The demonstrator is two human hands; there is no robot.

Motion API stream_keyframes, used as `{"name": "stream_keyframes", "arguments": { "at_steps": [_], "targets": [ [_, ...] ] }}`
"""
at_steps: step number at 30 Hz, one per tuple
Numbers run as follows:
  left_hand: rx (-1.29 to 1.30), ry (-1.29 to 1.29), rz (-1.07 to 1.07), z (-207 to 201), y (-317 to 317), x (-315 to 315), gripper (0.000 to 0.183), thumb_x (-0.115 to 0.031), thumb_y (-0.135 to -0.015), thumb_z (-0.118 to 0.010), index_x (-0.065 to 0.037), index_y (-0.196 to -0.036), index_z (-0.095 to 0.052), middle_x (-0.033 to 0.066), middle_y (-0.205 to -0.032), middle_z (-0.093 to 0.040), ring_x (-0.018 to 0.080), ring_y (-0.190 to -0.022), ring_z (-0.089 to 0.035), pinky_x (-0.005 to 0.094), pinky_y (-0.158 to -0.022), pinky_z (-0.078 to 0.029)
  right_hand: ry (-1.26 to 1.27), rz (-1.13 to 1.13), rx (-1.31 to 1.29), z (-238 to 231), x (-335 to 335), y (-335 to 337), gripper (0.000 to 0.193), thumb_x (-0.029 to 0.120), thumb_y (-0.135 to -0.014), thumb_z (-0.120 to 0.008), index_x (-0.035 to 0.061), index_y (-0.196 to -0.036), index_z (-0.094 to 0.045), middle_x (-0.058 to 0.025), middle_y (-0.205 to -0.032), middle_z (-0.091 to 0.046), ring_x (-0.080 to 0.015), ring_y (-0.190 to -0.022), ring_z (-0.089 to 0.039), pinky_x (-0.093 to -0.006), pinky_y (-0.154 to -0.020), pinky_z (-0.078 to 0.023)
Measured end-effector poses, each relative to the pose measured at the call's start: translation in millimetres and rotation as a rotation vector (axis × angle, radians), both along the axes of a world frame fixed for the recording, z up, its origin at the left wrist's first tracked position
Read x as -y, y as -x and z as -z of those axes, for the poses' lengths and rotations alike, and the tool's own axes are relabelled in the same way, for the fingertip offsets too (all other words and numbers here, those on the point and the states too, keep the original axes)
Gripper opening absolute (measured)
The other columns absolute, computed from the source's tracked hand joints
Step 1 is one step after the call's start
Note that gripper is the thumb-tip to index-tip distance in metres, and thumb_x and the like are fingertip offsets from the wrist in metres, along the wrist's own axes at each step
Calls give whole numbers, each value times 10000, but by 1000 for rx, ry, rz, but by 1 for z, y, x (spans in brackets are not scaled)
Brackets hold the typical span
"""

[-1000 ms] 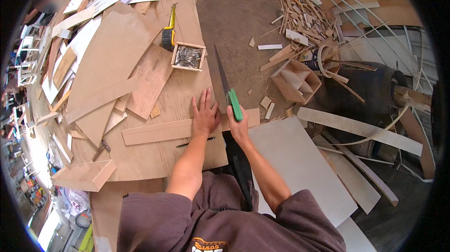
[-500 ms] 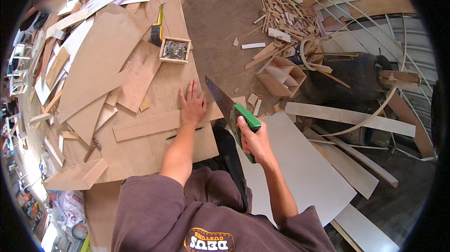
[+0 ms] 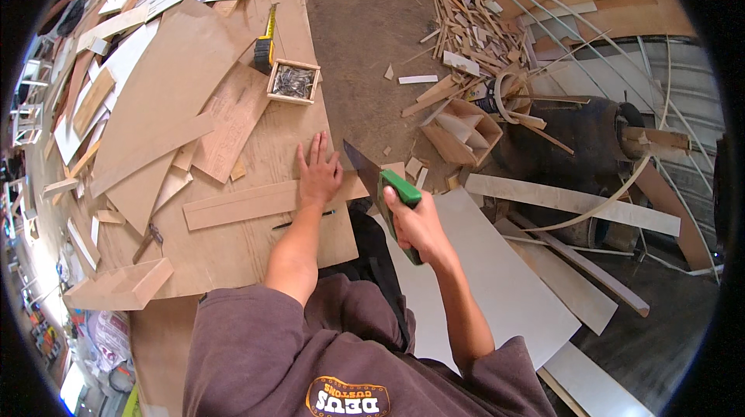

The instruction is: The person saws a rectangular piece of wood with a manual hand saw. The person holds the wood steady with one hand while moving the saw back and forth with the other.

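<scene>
My left hand [image 3: 320, 176] is open, pressing down with spread fingers on a narrow wooden board [image 3: 237, 206] that lies across the workbench [image 3: 256, 252] and sticks out past its right edge. In my right hand [image 3: 421, 229] is the green handle of a handsaw [image 3: 363, 162], fingers wrapped round it. The saw's blade slants up and to the left across the overhanging end of the board, just right of my left hand. Whether its teeth touch the wood I cannot tell. A dark pen [image 3: 299, 221] lies beside my left forearm.
Farther up the bench are a small wooden box of nails [image 3: 293, 81], a tape measure [image 3: 265, 52] and large panel offcuts [image 3: 167, 83]. A hammer [image 3: 151, 240] lies at the left. On the floor to the right are a pale panel [image 3: 489, 277], a dark drum [image 3: 555, 138] and heaped scraps [image 3: 473, 21].
My right hand and the saw have shifted slightly left. The left hand stays on the board, and the whole view has moved a little.
</scene>
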State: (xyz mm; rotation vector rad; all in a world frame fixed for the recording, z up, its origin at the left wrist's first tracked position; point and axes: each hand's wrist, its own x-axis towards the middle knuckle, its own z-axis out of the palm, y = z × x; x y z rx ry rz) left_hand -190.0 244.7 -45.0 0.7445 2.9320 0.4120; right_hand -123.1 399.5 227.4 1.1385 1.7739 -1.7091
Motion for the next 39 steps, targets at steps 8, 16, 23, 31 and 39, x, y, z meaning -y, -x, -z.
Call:
{"name": "stream_keyframes", "arguments": {
  "at_steps": [8,16,23,31,39],
  "targets": [
    [-43,51,36,-9,2,-1,331,-362,-945,-549,-182,-1177,-703,125,-1658,-297,254,-1567,-196,617,-1248,-93,66,-34,152,92,-8,100,350,310,-1031,-628,76,-807,-496,44,-609,-371,-83,-467,-334,-302,-407,-279],
    [-4,63,45,-14,-1,-3,396,-408,-949,-556,-233,-1281,-682,105,-1665,-285,251,-1568,-192,633,-1240,-104,42,-30,142,171,-7,104,342,285,-1005,-648,58,-790,-510,-1,-625,-417,-128,-470,-386,-331,-401,-326],
    [11,68,26,-6,7,-5,335,-354,-926,-579,-205,-1190,-721,116,-1664,-274,255,-1568,-181,621,-1245,-95,101,-72,196,210,-19,133,347,312,-991,-661,27,-821,-561,-24,-615,-438,-152,-462,-412,-335,-411,-344],
    [65,149,45,-10,-1,-6,321,-392,-930,-583,-226,-1174,-708,103,-1673,-264,252,-1576,-155,632,-1248,-82,-87,-42,134,236,-6,124,475,311,-988,-652,-34,-671,-572,-122,-593,-577,-245,-446,-557,-416,-454,-438],
    [72,106,34,-11,3,-8,320,-365,-934,-568,-211,-1179,-706,113,-1676,-258,254,-1578,-152,634,-1246,-72,-200,94,-403,220,7,52,314,303,-1037,-635,21,-902,-607,45,-687,-501,-67,-546,-438,-276,-468,-358]
  ]
}}
